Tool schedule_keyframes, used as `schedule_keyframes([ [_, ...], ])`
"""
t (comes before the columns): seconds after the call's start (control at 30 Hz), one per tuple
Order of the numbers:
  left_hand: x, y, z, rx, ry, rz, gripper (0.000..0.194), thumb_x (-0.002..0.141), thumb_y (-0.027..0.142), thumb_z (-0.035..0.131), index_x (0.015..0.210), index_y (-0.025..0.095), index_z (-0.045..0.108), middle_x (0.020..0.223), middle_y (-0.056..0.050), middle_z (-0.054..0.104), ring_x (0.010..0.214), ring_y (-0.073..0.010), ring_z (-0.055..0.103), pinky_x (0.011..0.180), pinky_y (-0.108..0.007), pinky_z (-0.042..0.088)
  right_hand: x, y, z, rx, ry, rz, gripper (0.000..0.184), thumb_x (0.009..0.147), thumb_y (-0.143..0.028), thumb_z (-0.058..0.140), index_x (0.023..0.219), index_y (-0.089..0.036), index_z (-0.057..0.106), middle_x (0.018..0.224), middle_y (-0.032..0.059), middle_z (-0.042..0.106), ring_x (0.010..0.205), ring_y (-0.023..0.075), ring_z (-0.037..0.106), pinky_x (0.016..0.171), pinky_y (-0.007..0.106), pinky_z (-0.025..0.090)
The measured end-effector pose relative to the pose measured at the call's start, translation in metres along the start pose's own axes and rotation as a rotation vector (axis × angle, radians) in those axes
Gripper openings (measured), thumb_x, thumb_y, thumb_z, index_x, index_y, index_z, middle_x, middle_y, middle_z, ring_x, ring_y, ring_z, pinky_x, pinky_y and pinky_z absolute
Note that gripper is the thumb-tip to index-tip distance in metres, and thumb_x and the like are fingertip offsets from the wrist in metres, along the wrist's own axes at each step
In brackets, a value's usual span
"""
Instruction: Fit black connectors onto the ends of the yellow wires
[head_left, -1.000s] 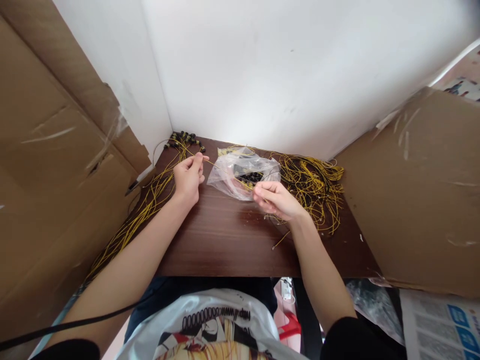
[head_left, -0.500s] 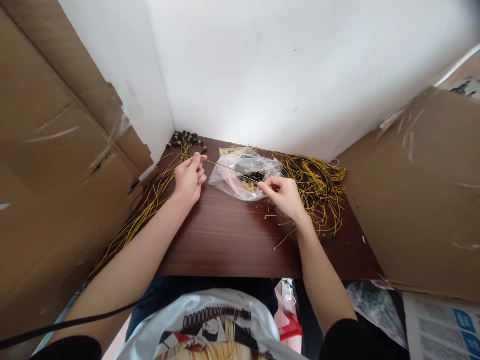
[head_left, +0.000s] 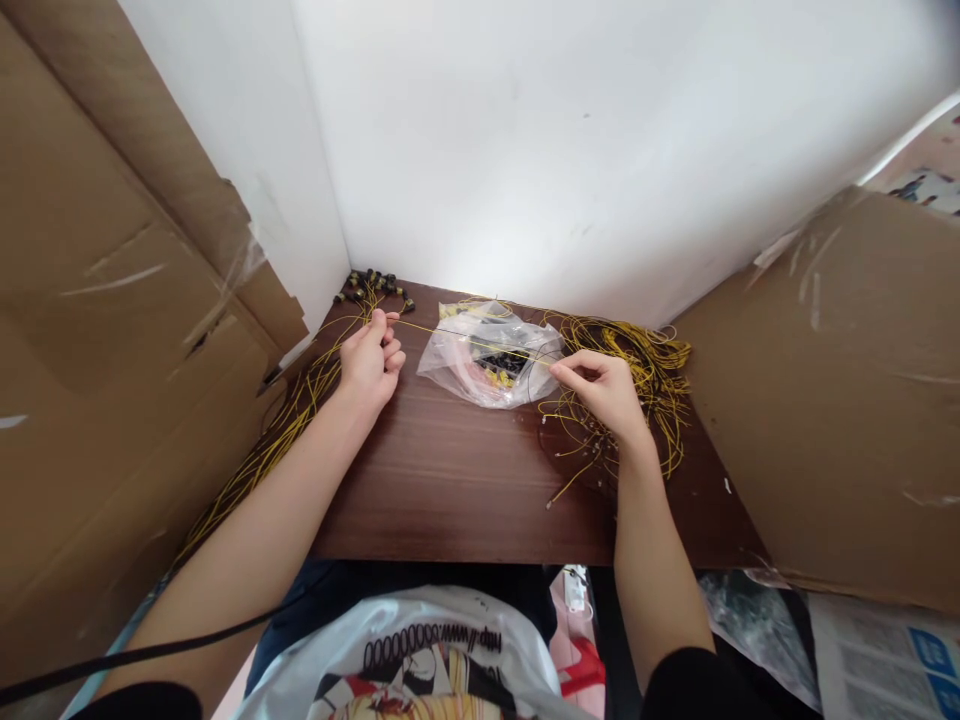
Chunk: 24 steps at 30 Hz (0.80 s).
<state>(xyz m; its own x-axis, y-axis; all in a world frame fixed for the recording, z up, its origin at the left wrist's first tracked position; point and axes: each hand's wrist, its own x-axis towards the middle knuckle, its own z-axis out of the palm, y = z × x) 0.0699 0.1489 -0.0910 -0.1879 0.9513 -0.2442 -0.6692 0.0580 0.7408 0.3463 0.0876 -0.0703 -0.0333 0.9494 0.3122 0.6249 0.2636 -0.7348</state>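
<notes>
A thin yellow and black wire runs stretched between my two hands, above a clear plastic bag. My left hand is closed, its thumb and forefinger pinching the wire at the left. At the other side my right hand pinches the wire between thumb and fingertips. Small black connectors and yellow pieces lie in the bag's opening. Behind my right hand spreads a tangle of yellow and black wires, some with small ends pointing toward me.
Beside my left arm lies a bundle of yellow wires, with black connectors at its far end. Cardboard panels stand left and right of the brown table. A white wall closes the back.
My right hand has moved right along the wire, away from the bag, and my left hand has shifted slightly left. The span of wire between them is longer.
</notes>
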Motion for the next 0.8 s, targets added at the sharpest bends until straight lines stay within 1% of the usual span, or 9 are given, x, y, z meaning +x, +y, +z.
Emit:
schedule_keyframes([
  [0.1, 0.000, 0.005, 0.001, -0.012, -0.047, -0.115, 0.034, 0.080, 0.046, 0.060, 0.075, 0.012, 0.060, 0.047, 0.008, 0.031, 0.032, -0.0003, 0.018, 0.028, -0.014, 0.014, 0.000, -0.005, 0.004, -0.032, 0.101, -0.122, 0.022, 0.079, -0.036, 0.060, 0.070, -0.018, 0.068, 0.067, 0.0023, 0.062, 0.058, 0.0133, 0.051, 0.055, 0.027, 0.037],
  [0.2, -0.004, 0.007, 0.002, 0.039, -0.202, -0.274, 0.047, 0.082, 0.054, 0.052, 0.083, 0.008, 0.064, 0.046, 0.008, 0.027, 0.033, -0.0013, 0.017, 0.028, -0.015, 0.012, -0.001, -0.014, 0.011, -0.060, 0.158, -0.205, 0.020, 0.081, -0.033, 0.059, 0.070, -0.019, 0.068, 0.068, 0.0025, 0.061, 0.059, 0.0136, 0.051, 0.054, 0.027, 0.037],
  [0.27, -0.009, 0.005, 0.003, 0.115, -0.343, -0.368, 0.046, 0.084, 0.049, 0.052, 0.089, 0.005, 0.065, 0.048, 0.008, 0.027, 0.034, -0.0014, 0.017, 0.029, -0.014, 0.012, -0.002, -0.018, 0.015, -0.062, 0.177, -0.235, 0.020, 0.083, -0.032, 0.058, 0.071, -0.019, 0.067, 0.068, 0.0027, 0.061, 0.060, 0.0139, 0.051, 0.054, 0.027, 0.037],
  [0.37, -0.021, -0.004, 0.006, 0.276, -0.567, -0.464, 0.033, 0.083, 0.036, 0.059, 0.093, 0.006, 0.067, 0.050, 0.007, 0.030, 0.037, -0.0013, 0.018, 0.032, -0.014, 0.012, -0.004, -0.022, 0.022, -0.061, 0.190, -0.257, 0.019, 0.084, -0.032, 0.057, 0.072, -0.020, 0.067, 0.070, 0.0036, 0.061, 0.061, 0.0149, 0.052, 0.055, 0.028, 0.039],
  [0.47, -0.035, -0.016, 0.010, 0.437, -0.712, -0.449, 0.027, 0.080, 0.031, 0.063, 0.095, 0.009, 0.068, 0.056, 0.002, 0.042, 0.040, -0.0005, 0.019, 0.035, -0.016, 0.012, -0.006, -0.023, 0.030, -0.062, 0.162, -0.285, 0.019, 0.085, -0.033, 0.056, 0.075, -0.021, 0.067, 0.072, 0.0043, 0.062, 0.063, 0.0157, 0.053, 0.057, 0.030, 0.041],
  [0.57, -0.043, -0.025, 0.013, 0.487, -0.745, -0.345, 0.029, 0.079, 0.033, 0.064, 0.099, 0.012, 0.069, 0.061, 0.001, 0.045, 0.041, -0.0004, 0.020, 0.038, -0.018, 0.012, -0.008, -0.023, 0.038, -0.067, 0.079, -0.337, 0.017, 0.086, -0.032, 0.055, 0.080, -0.021, 0.068, 0.074, 0.0049, 0.063, 0.066, 0.0163, 0.055, 0.061, 0.031, 0.043],
  [0.63, -0.046, -0.030, 0.015, 0.475, -0.727, -0.312, 0.033, 0.078, 0.036, 0.064, 0.101, 0.013, 0.068, 0.057, 0.004, 0.038, 0.041, -0.0010, 0.020, 0.039, -0.019, 0.011, -0.010, -0.023, 0.043, -0.078, 0.015, -0.381, 0.018, 0.086, -0.030, 0.054, 0.084, -0.021, 0.068, 0.077, 0.0057, 0.063, 0.068, 0.0163, 0.056, 0.064, 0.031, 0.045],
  [0.73, -0.047, -0.034, 0.016, 0.450, -0.658, -0.295, 0.038, 0.076, 0.040, 0.066, 0.101, 0.011, 0.068, 0.053, 0.008, 0.025, 0.042, -0.0016, 0.017, 0.040, -0.019, 0.010, -0.012, -0.024, 0.050, -0.110, -0.057, -0.460, 0.018, 0.088, -0.028, 0.051, 0.088, -0.020, 0.068, 0.081, 0.0068, 0.063, 0.071, 0.0158, 0.057, 0.066, 0.029, 0.046],
  [0.8, -0.048, -0.036, 0.016, 0.433, -0.628, -0.285, 0.038, 0.074, 0.041, 0.068, 0.097, 0.010, 0.068, 0.053, 0.009, 0.023, 0.043, -0.0014, 0.017, 0.040, -0.019, 0.010, -0.013, -0.024, 0.054, -0.141, -0.073, -0.516, 0.018, 0.089, -0.026, 0.051, 0.089, -0.019, 0.067, 0.081, 0.0071, 0.063, 0.073, 0.0154, 0.058, 0.066, 0.028, 0.047],
])
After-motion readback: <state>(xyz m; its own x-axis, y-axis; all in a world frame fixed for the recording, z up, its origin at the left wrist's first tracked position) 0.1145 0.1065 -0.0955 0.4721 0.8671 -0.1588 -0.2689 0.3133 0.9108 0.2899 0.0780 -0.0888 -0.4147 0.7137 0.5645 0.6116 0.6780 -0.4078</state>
